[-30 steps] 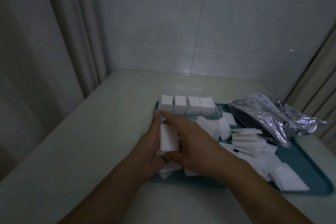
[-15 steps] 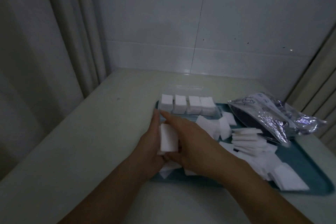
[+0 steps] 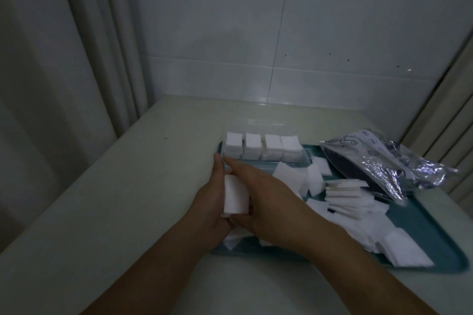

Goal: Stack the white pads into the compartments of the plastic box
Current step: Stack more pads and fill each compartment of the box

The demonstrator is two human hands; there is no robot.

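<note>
White wall tiles (image 3: 332, 33) are filling the upper part of the frame, with pale curtains (image 3: 84, 59) hanging at upper left, and a dim pale table (image 3: 128, 199) is spreading below them. We are looking down at a teal tray (image 3: 435, 227) lying at centre right of the frame. We are seeing a clear plastic box (image 3: 305, 158) sitting at the tray's far left corner, with four stacks of white pads (image 3: 263, 147) standing side by side in its back row. Just in front of it, at frame centre, the left hand (image 3: 212, 202) and right hand (image 3: 268, 202) are pressing a held stack of pads (image 3: 236, 194) between them, the fingers of both curling round it; its lower end is touching the loose pads beneath. More loose pads (image 3: 358, 202) are lying scattered across the tray toward lower right. A crinkled silver foil bag (image 3: 384, 161) is resting on the tray's far right edge
</note>
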